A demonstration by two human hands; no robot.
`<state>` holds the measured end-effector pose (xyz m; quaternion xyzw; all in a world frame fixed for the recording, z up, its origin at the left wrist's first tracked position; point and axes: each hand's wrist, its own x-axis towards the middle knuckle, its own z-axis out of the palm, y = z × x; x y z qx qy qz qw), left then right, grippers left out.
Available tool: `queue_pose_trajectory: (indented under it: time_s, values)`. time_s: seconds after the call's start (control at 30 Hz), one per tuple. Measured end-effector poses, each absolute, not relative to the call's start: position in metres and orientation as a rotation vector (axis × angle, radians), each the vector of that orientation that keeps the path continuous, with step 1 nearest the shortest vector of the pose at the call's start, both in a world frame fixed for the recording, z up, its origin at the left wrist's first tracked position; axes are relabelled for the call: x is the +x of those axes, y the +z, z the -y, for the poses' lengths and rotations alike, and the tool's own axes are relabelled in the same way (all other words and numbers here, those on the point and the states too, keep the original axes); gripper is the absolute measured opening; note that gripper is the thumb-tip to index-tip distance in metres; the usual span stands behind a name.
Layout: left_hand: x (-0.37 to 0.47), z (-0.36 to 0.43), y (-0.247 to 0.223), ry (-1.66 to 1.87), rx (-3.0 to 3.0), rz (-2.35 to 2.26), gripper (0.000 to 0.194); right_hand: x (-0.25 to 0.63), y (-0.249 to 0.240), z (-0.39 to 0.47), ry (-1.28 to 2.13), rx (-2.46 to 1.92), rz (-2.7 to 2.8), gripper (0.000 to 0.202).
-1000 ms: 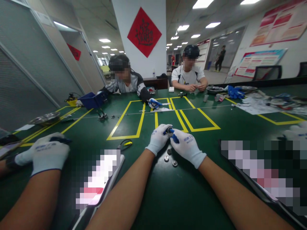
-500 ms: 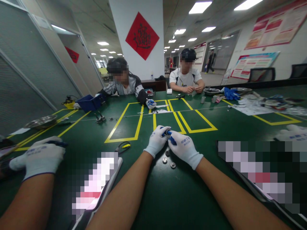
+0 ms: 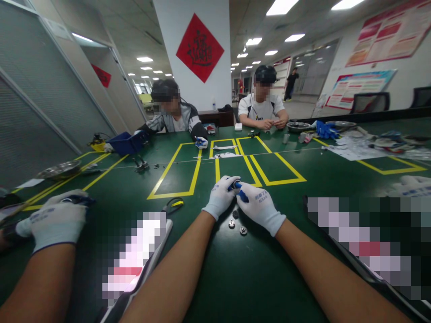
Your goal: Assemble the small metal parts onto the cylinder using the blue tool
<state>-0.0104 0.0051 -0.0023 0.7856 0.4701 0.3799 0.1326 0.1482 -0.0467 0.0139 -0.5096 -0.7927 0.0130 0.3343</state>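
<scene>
My left hand point(image 3: 222, 194), in a white glove with blue fingertips, is closed on one side of a small round metal ring-like part point(image 3: 236, 183). My right hand point(image 3: 257, 199), gloved the same way, pinches the part from the other side, so the fingers cover most of it. On the green table just below my hands lie a small black piece point(image 3: 235, 214) and two small round silver metal parts, one on the left point(image 3: 231, 224) and one on the right point(image 3: 243, 230).
Co-workers' gloved hands work at the left point(image 3: 59, 220) and the right edge point(image 3: 412, 186). Two people sit opposite. Blurred-out screens flank my arms. Yellow tape point(image 3: 171, 196) marks the green table; a blue bin point(image 3: 126, 143) stands back left, papers point(image 3: 350, 150) back right.
The gloved hand of the person opposite has drawn back left from the white paper strips. The neighbour's hand at left has shifted slightly. My hands keep nearly the same pose.
</scene>
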Motion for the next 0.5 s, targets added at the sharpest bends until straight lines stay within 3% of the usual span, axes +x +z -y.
queue_pose_trajectory:
  time_s: [0.5]
  values:
    - [-0.0116, -0.0051, -0.0055, 1.118, 2.252, -1.343, 0.038, 0.1471, 0.0148, 0.0447, -0.003, -1.347, 2.082, 0.027]
